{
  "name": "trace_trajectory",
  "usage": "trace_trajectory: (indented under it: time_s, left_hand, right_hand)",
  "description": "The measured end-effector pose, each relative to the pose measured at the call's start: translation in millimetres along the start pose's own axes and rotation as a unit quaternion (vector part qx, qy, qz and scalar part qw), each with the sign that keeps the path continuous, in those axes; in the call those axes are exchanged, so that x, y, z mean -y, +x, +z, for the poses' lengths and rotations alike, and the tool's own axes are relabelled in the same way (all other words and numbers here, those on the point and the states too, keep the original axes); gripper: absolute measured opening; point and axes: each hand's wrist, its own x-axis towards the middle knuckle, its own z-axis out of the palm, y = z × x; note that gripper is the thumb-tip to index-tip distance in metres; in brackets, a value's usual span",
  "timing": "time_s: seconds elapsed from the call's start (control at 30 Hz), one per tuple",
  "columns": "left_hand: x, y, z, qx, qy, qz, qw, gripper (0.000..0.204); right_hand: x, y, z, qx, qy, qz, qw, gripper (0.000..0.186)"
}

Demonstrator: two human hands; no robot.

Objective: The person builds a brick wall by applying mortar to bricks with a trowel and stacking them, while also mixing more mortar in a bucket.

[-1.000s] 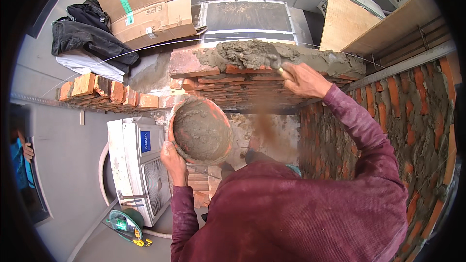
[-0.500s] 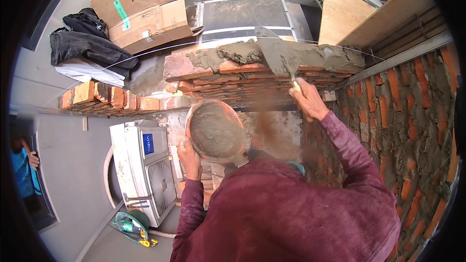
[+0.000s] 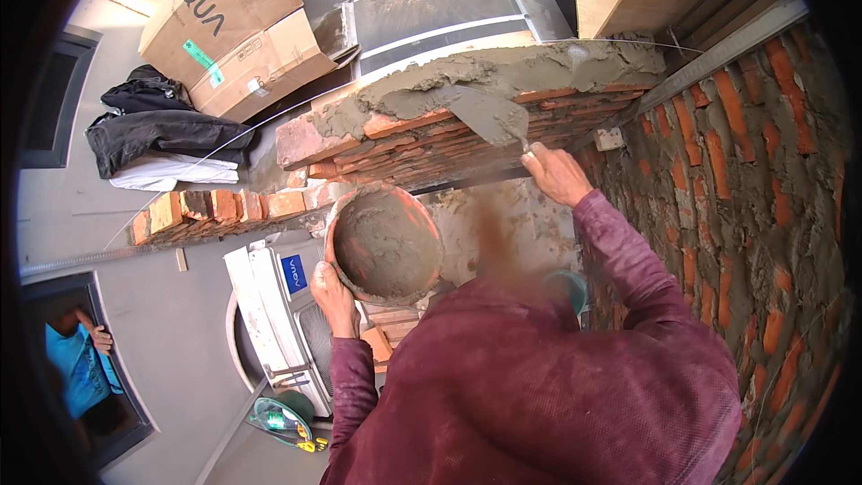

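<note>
Gripping a trowel (image 3: 485,115) by its handle, the right hand (image 3: 557,175) was raised against the face of a low brick wall (image 3: 422,148), fingers curled shut round the grip. The blade, coated grey, lay flat along the wall's upper edge, touching the thick bed of wet mortar (image 3: 521,72) spread over the top course. The left hand (image 3: 334,298) held a round orange pan (image 3: 386,244) by its near rim, fingers clasped under the rim and thumb over it; the pan was tilted toward the person and lined with grey mortar. It sat below the wall top and to the left of the trowel, well apart from the blade.

A finished brick wall (image 3: 745,189) with rough joints ran down the right side. A row of loose bricks (image 3: 215,211) lay to the left, just beside the low wall. Behind them sat a cardboard box (image 3: 242,31) and a heap of dark clothes (image 3: 157,126). A white appliance (image 3: 278,314) stood beneath the pan. At the lower left another person in a blue top (image 3: 81,364) was partly in view.
</note>
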Motion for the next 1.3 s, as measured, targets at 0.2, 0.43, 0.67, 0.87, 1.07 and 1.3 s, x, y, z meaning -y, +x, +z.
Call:
trace_trajectory:
  time_s: [0.2,0.43,0.67,0.87,1.07,1.3]
  left_hand:
    - [2,-1,-18,-0.027,-0.002,0.028,0.999,0.033]
    - [-35,16,-76,-0.012,-0.06,-0.028,0.998,0.039]
    - [-109,43,-102,0.129,-0.008,-0.007,0.992,0.046]
    - [-100,46,-141,0.131,0.003,0.052,0.99,0.051]
    - [-79,46,-165,0.157,-0.032,0.079,0.984,0.051]
    - [-51,57,-176,0.069,-0.054,0.096,0.992,0.049]
  right_hand:
    - [-32,-17,-25,-0.079,0.054,-0.045,0.994,0.033]
    - [38,-51,-34,0.111,-0.015,-0.149,0.982,0.017]
    - [203,-10,46,-0.025,-0.171,-0.441,0.881,0.02]
    - [238,-49,100,0.092,-0.193,-0.499,0.84,0.022]
    - [294,-43,68,0.012,-0.277,-0.455,0.846,0.034]
    - [313,-87,118,0.212,-0.227,-0.401,0.862,0.02]
